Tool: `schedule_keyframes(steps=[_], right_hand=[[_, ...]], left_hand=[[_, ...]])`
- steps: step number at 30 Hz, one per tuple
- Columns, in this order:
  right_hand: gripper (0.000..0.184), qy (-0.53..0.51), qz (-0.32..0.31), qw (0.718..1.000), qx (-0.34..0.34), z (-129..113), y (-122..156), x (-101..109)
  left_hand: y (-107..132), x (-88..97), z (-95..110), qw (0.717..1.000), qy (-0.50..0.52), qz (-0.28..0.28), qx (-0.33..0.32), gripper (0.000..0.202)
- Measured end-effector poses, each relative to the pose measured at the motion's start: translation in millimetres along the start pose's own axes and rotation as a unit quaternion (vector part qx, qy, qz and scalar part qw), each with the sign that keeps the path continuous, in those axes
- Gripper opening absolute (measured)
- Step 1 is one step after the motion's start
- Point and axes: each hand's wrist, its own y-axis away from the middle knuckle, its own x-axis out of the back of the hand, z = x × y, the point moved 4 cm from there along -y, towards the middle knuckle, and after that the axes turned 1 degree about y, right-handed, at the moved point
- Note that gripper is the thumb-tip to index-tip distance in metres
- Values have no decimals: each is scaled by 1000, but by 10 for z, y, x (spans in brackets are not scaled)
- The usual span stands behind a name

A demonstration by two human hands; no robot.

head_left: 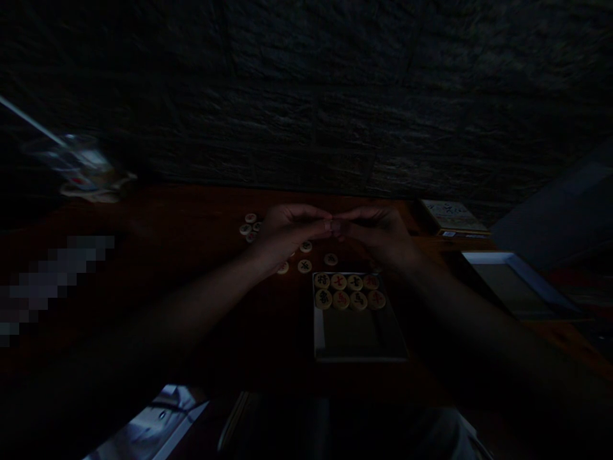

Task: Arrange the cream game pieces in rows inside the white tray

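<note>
My left hand (290,233) and my right hand (383,233) meet fingertip to fingertip above the table. Both are closed in a pinch; what lies between the fingers is too dark and small to make out. Below them sits an open shallow box (315,332) with two rows of round Chinese chess pieces (340,299), marked in red and black, along its far end. Loose pieces lie around my left hand: one flat piece (304,266), another (330,259) near the box, and a small cluster (246,229) on the left. My left hand partly covers some.
At right lie an empty-looking box lid (498,258) and a closed box (453,217) by the stone wall (306,115). A clear cup (89,169) with a straw stands at the far left. A bright picture-like surface (153,421) shows below the table edge.
</note>
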Motion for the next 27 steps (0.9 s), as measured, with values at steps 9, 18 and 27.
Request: schedule_keyframes(steps=[9, 18, 27], right_hand=[[31, -2, -4, 1000, 1, 12, -20, 2], [36, 14, 5, 1000, 26, 6, -21, -12], [32, 6, 5, 1000, 17, 23, -13, 2]], left_hand=[[41, -34, 82, 997, -52, -21, -49, 30], [24, -17, 14, 995, -71, -12, -68, 36], [36, -25, 10, 999, -39, -4, -32, 30]])
